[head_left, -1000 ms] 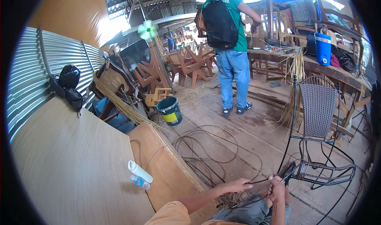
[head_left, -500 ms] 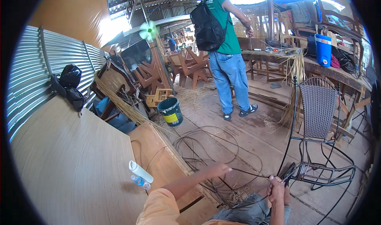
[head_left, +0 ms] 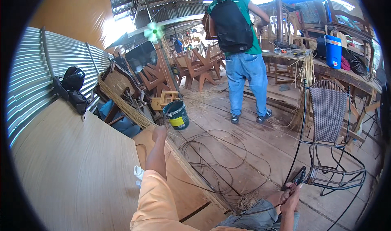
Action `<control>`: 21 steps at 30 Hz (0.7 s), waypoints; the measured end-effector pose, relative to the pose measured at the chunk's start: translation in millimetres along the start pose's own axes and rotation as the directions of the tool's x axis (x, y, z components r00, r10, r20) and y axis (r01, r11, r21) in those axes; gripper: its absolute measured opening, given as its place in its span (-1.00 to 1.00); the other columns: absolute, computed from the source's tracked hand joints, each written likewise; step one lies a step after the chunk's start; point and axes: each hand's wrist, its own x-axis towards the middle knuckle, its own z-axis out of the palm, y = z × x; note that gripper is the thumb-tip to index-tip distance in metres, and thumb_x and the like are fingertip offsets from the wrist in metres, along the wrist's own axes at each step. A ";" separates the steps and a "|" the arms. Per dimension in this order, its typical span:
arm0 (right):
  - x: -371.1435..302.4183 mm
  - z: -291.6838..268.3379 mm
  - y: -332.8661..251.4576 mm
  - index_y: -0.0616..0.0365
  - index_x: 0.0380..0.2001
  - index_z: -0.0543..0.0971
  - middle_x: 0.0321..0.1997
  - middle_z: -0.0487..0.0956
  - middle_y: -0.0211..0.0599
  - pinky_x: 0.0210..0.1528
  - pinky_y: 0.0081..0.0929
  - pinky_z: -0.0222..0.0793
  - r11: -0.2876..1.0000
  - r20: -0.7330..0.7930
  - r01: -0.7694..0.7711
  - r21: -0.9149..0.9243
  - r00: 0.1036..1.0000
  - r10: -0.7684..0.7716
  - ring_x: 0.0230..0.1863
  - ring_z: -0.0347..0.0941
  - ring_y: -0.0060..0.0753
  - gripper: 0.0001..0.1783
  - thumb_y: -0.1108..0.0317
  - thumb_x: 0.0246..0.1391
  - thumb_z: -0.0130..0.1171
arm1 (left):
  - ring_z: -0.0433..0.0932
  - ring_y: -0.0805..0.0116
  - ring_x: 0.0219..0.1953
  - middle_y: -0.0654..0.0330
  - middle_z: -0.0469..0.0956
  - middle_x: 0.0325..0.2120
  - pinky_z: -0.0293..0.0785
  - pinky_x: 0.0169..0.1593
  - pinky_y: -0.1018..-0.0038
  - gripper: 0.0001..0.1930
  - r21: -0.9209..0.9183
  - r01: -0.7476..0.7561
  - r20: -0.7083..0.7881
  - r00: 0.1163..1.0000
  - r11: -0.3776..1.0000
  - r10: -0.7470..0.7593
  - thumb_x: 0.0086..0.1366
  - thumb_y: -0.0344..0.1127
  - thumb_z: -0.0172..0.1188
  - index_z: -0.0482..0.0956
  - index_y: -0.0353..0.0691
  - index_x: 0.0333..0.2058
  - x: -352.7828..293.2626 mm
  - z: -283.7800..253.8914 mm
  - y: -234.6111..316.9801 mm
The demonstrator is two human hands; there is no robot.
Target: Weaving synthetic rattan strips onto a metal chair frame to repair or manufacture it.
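Observation:
My right hand (head_left: 289,197) is closed round a thin dark weaving strand (head_left: 260,210), low beside the seat of a metal-framed chair (head_left: 334,172). The strand runs from that hand down to the left across my lap. The chair has a woven dark brown back and a bare curved seat frame. Stretched far out to the left, my left hand (head_left: 160,133) is closed beside a bundle of pale strips (head_left: 126,107). What its fingers hold, if anything, cannot be made out. Loops of dark strand (head_left: 216,162) lie on the floor between my arms.
A dark bucket (head_left: 176,115) stands beyond my left hand. A person with a black backpack (head_left: 232,23) stands at a workbench (head_left: 281,56) carrying a blue cooler (head_left: 333,52). A wooden panel (head_left: 77,162) and a partly hidden white bottle (head_left: 139,172) are at left.
My left hand has swung far left and away from my right hand, which has shifted slightly right and down. The person with the backpack has moved right and turned their back more toward me.

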 end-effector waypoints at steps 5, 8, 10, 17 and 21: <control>3.4 -14.6 3.5 0.16 -0.42 0.41 -0.82 0.04 -0.58 -0.85 -0.63 -0.15 0.997 -0.042 -0.003 0.074 0.999 0.006 -0.87 -0.10 -0.65 -0.45 -0.15 0.20 -0.25 | 0.50 0.11 -0.06 -0.05 0.51 -0.13 0.45 -0.10 0.23 -0.62 0.278 -0.279 0.285 0.938 0.919 0.198 0.18 -0.11 -0.06 0.58 -0.23 -0.20 -79.6 58.2 -6.6; 2.9 -18.5 6.1 0.15 -0.40 0.41 -0.82 0.04 -0.59 -0.85 -0.64 -0.17 1.000 -0.065 0.018 0.016 0.998 -0.017 -0.87 -0.09 -0.67 -0.49 -0.10 0.22 -0.24 | 0.55 0.12 -0.17 0.01 0.53 -0.18 0.48 -0.19 0.26 -0.73 0.271 -0.634 0.529 0.727 0.724 0.438 0.13 -0.23 0.01 0.59 -0.22 -0.29 -140.9 117.0 17.1; -3.9 -12.9 6.4 0.16 -0.39 0.41 -0.82 0.04 -0.59 -0.85 -0.64 -0.17 0.999 -0.045 0.050 -0.010 0.998 -0.051 -0.86 -0.09 -0.68 -0.51 -0.07 0.22 -0.23 | 0.52 0.08 -0.22 0.05 0.55 -0.27 0.45 -0.16 0.19 -0.74 0.024 -0.987 0.401 0.153 0.157 0.903 0.04 -0.26 0.07 0.58 -0.21 -0.30 -188.8 189.6 3.7; -30.8 -25.2 -2.7 0.12 -0.30 0.45 -0.83 0.05 -0.67 -0.82 -0.68 -0.25 0.937 -0.211 0.285 -0.203 0.921 -0.326 -0.86 -0.14 -0.75 -0.57 -0.02 0.23 -0.21 | 0.33 -0.01 0.01 -0.08 0.40 -0.08 0.27 0.06 0.24 -0.65 -0.872 -0.481 -0.053 -0.085 -0.088 0.995 0.19 -0.32 0.01 0.37 -0.35 -0.07 -470.5 85.8 189.9; -27.1 -60.8 7.4 0.13 -0.25 0.46 -0.69 0.17 -0.64 -0.73 -0.69 -0.12 0.284 0.129 0.468 -0.837 0.672 -0.729 -0.71 0.04 -0.78 -0.64 0.09 0.17 -0.17 | 0.31 -0.05 0.05 -0.13 0.35 -0.03 0.21 0.14 0.23 -0.68 -0.905 -0.392 -0.104 -0.176 -0.167 0.979 0.24 -0.37 -0.11 0.37 -0.41 -0.07 -524.0 79.8 246.8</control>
